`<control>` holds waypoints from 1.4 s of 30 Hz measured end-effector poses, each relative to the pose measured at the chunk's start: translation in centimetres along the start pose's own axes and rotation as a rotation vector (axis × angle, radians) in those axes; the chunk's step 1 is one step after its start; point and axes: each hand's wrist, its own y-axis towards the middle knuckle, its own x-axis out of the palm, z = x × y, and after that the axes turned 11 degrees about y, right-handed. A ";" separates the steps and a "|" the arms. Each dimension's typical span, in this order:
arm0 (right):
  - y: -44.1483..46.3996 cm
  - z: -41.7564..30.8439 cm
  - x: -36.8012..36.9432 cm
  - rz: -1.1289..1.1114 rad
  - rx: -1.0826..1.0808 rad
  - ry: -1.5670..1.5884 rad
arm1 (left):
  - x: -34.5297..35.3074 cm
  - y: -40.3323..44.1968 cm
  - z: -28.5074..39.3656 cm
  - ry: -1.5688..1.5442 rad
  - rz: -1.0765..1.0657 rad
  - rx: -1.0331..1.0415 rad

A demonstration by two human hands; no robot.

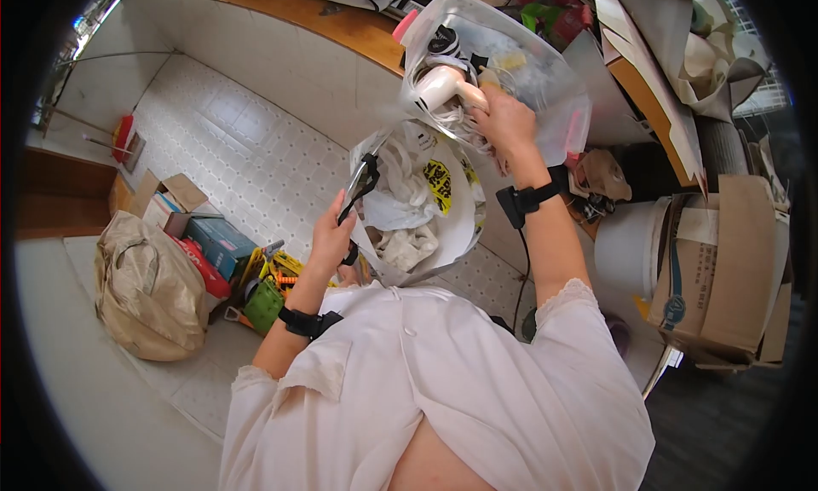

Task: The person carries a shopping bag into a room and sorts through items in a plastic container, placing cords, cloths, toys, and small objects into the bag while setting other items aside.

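My right hand (504, 120) is closed around the handle of a pale pink hair dryer (439, 85). The dryer is at the near side of a clear plastic bin (558, 77), among bundled cords. In my left hand (325, 239) is a slim black-and-silver object (365, 182); its exact kind is unclear. Between my arms stands an open white bag (456, 251), with crumpled plastic bags (396, 193) inside, one of them yellow and black (438, 184). The left-hand object lies along this bag's left rim.
To the left are a tan bag (149, 286), a teal box (220, 245) and a green item (264, 305) on the floor. Cardboard boxes (716, 269) and a white bucket (626, 245) stand at the right. A wooden ledge (290, 22) runs along the back.
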 end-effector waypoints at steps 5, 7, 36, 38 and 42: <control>-0.2 1.8 -3.8 0.082 0.080 0.348 | -0.3 -0.7 -0.3 0.018 0.024 -0.025; 0.8 3.7 -4.2 0.127 0.134 0.699 | -0.4 -0.5 -0.5 0.009 0.017 -0.041; 5.3 8.4 5.3 0.117 0.268 0.527 | -0.3 -0.2 0.0 0.038 -0.001 -0.029; 5.8 9.4 4.7 -0.005 0.341 0.604 | -0.4 -0.5 0.2 0.033 -0.002 -0.047; 4.9 8.7 2.7 0.191 0.141 0.386 | -0.6 -0.7 0.3 0.004 -0.002 -0.037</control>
